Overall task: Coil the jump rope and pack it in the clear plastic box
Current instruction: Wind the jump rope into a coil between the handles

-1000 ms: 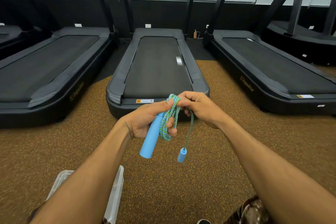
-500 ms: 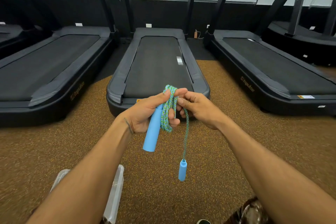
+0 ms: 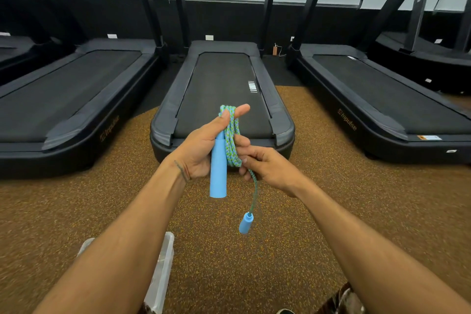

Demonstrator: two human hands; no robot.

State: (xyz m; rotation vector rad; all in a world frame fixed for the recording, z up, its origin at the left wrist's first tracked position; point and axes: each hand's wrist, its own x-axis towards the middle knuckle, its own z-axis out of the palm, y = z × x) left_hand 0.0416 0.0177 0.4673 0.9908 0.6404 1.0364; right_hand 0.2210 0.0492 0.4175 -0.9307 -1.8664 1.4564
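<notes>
My left hand (image 3: pixel 201 150) grips one light blue handle (image 3: pixel 218 173) of the jump rope upright, with several loops of the blue-green rope (image 3: pixel 232 140) wound over its fingers. My right hand (image 3: pixel 270 168) pinches the loose rope strand just below the coil. The second blue handle (image 3: pixel 245 223) dangles from that strand, off the floor. The clear plastic box (image 3: pixel 163 270) lies on the floor at the bottom, mostly hidden under my left forearm.
Three black treadmills stand ahead; the middle treadmill (image 3: pixel 224 89) has its rear end right behind my hands. Speckled brown rubber floor (image 3: pixel 305 211) spreads around. A shoe tip (image 3: pixel 285 311) shows at the bottom edge.
My right hand has dropped from the top of the coil to below it, pulling the strand down. The dangling handle swung right. My left hand lifted a little.
</notes>
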